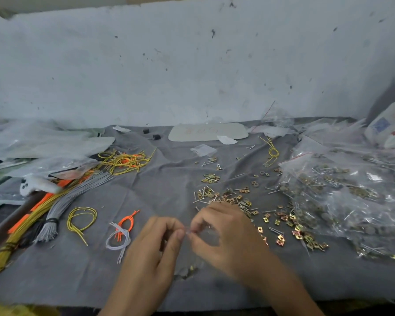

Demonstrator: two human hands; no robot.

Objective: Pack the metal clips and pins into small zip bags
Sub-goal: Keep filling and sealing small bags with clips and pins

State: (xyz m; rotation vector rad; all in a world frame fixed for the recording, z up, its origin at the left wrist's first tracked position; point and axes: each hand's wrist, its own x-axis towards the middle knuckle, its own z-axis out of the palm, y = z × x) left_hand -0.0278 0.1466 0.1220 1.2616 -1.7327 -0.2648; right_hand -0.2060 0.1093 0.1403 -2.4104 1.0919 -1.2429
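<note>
- Nearest me, the left hand (pixel 155 242) and the right hand (pixel 226 233) meet fingertip to fingertip — each pinches the top edge of a small clear plastic zip bag (pixel 187 270).
- I make out a few brass-coloured parts in its bottom.
- Loose brass-coloured square metal clips (pixel 280 237) and thin silver pins (pixel 203 193) lie scattered on the grey cloth (pixel 146 185), just right of the right hand.
- Further right lie large clear bags of the same parts (pixel 351 197); bundles of yellow, orange and grey wires (pixel 48 213) lie well left.
</note>
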